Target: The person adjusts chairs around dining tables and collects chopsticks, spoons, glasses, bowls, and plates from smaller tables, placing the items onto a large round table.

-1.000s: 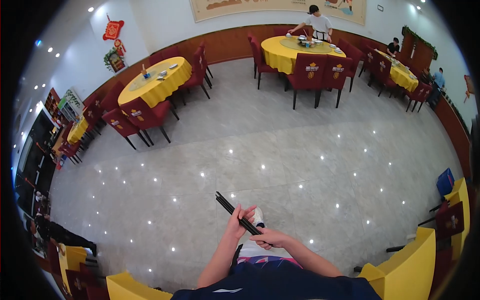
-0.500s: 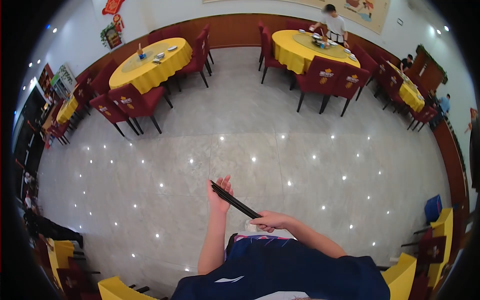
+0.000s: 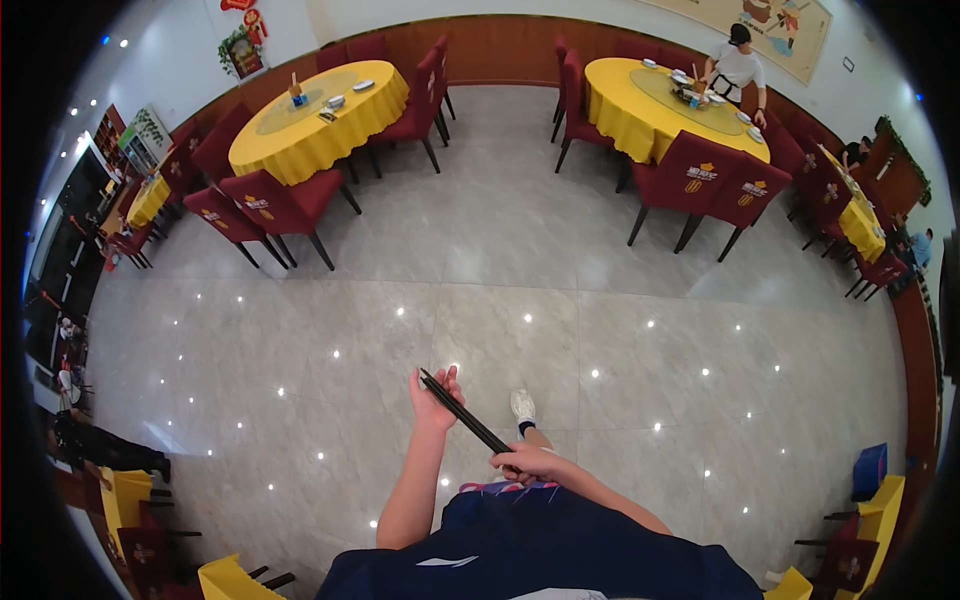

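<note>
A pale tiled floor [image 3: 500, 240] spread out below. The right hand's [image 3: 530, 463] fingers were closed round the near end of the black sticks [image 3: 468, 418]; the left hand [image 3: 432, 402], fingers loosely parted, had shifted from their middle to the far end, so both ends were now supported. Beyond a white shoe [image 3: 522, 405], yellow-covered tables [image 3: 270, 152] stood far left and far right, a person [image 3: 738, 72] beside the latter.

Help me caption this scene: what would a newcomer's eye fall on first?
Probably the bright yellow cloths on two round tables, the left table and the right table at the top, amid dark red chairs. Then the black sticks, slanting low centre between left hand and right hand above the pale, shiny floor.
</note>
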The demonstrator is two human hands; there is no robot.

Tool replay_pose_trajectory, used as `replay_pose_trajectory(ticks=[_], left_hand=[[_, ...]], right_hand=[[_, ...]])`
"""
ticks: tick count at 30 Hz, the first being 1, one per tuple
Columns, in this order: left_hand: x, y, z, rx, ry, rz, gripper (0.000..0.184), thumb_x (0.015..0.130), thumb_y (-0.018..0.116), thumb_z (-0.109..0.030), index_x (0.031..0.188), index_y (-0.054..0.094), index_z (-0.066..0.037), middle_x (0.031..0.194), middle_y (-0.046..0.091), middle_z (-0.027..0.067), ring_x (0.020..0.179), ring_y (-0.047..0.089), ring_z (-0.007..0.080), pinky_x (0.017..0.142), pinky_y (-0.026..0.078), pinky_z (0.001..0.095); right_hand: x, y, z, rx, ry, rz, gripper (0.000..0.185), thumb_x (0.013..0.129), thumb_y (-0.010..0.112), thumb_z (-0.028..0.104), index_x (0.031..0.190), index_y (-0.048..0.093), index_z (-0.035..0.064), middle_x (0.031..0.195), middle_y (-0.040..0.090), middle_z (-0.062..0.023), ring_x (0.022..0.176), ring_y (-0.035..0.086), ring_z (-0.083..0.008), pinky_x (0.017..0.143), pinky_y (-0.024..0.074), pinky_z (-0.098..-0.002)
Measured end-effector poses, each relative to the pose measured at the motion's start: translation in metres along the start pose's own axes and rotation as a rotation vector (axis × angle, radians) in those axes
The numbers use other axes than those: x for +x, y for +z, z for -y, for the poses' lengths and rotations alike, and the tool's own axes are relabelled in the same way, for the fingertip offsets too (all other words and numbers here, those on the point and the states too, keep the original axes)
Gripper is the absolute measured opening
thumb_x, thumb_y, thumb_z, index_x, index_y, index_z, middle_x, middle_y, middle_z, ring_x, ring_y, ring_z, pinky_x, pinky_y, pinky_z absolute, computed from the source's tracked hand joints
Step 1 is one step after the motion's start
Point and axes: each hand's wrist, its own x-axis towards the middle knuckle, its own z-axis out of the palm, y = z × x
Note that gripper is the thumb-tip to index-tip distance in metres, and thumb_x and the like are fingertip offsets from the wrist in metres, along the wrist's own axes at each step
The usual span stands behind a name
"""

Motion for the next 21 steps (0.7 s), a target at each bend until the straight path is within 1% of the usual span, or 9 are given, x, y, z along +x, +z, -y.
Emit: replay_pose_trajectory(ticks=[2,4,6,7,9,11,14,19,21], left_hand=[[0.036,0.02,-0.004,-0.006,0.015,-0.02,0.049,0.085,0.048,-0.056,0.081,0.059,-0.009,0.099,0.068,0.0093,0.066,0.061,0.018,0.054,0.047,0.0307],[0.07,0.058,-0.009,0.102,-0.009,-0.067,0.049,0.085,0.05,-0.059,0.08,0.057,-0.01,0.096,0.068,0.0096,0.065,0.06,0.019,0.053,0.045,0.0314],[0.096,0.099,-0.013,0.125,-0.021,-0.121,0.052,0.085,0.049,-0.062,0.081,0.056,-0.01,0.095,0.068,0.0095,0.063,0.058,0.0191,0.053,0.044,0.0316],[0.104,0.122,-0.016,0.139,-0.011,-0.126,0.053,0.085,0.049,-0.062,0.081,0.056,-0.01,0.094,0.067,0.0093,0.062,0.057,0.0186,0.053,0.044,0.0314],[0.132,0.158,-0.021,0.152,0.011,-0.123,0.054,0.085,0.05,-0.063,0.08,0.057,-0.009,0.092,0.066,0.0086,0.06,0.055,0.0175,0.054,0.044,0.0311],[0.164,0.172,-0.03,0.157,0.03,-0.102,0.053,0.084,0.051,-0.062,0.077,0.057,-0.01,0.086,0.064,0.0069,0.057,0.051,0.0157,0.054,0.042,0.0306],[0.178,0.188,-0.042,0.083,0.026,-0.039,0.044,0.086,0.052,-0.054,0.077,0.057,-0.011,0.08,0.062,0.0042,0.059,0.052,0.0162,0.058,0.043,0.0324],[0.207,0.2,-0.071,-0.007,0.111,-0.077,0.038,0.089,0.049,-0.047,0.08,0.056,-0.011,0.074,0.058,0.0037,0.059,0.049,0.0165,0.061,0.042,0.0328],[0.221,0.204,-0.086,0.015,0.144,-0.057,0.037,0.092,0.046,-0.045,0.076,0.05,-0.012,0.065,0.048,0.0009,0.057,0.044,0.0151,0.06,0.04,0.0319]], right_hand=[[0.015,-0.031,0.027,0.039,-0.012,0.031,0.023,0.088,0.058,0.03,0.085,0.051,0.0084,0.054,0.047,0.0031,0.038,0.034,-0.0048,0.035,0.0226,-0.0218],[0.03,-0.064,0.052,-0.046,0.019,0.058,0.023,0.088,0.058,0.03,0.082,0.054,0.0075,0.053,0.048,0.0016,0.038,0.037,-0.0054,0.034,0.0249,-0.0228],[0.035,-0.089,0.079,0.0,-0.118,0.071,0.024,0.088,0.06,0.03,0.083,0.056,0.0077,0.054,0.05,0.0,0.036,0.037,-0.0059,0.033,0.0254,-0.0229],[0.033,-0.099,0.099,-0.036,-0.099,-0.015,0.022,0.088,0.059,0.028,0.085,0.057,0.0072,0.053,0.05,-0.0006,0.036,0.038,-0.0062,0.033,0.0249,-0.0238],[0.036,-0.132,0.133,0.03,-0.113,-0.015,0.019,0.088,0.059,0.024,0.093,0.054,0.0069,0.054,0.047,0.0004,0.036,0.035,-0.0053,0.033,0.0231,-0.0234],[0.039,-0.156,0.166,0.057,-0.119,-0.013,0.019,0.087,0.06,0.022,0.098,0.052,0.0072,0.054,0.044,0.0015,0.037,0.032,-0.0046,0.033,0.0218,-0.0227],[0.042,-0.179,0.205,0.058,-0.091,0.023,0.02,0.086,0.061,0.019,0.098,0.051,0.0073,0.054,0.041,0.0026,0.037,0.031,-0.0039,0.034,0.0211,-0.0214],[0.068,-0.209,0.249,0.008,-0.081,0.067,0.018,0.087,0.061,0.017,0.098,0.051,0.007,0.057,0.045,0.0013,0.037,0.033,-0.0026,0.033,0.0218,-0.0205],[0.088,-0.219,0.264,0.014,-0.07,0.067,0.018,0.087,0.062,0.017,0.098,0.052,0.0071,0.058,0.047,0.0009,0.037,0.034,-0.0024,0.033,0.0218,-0.0205]])
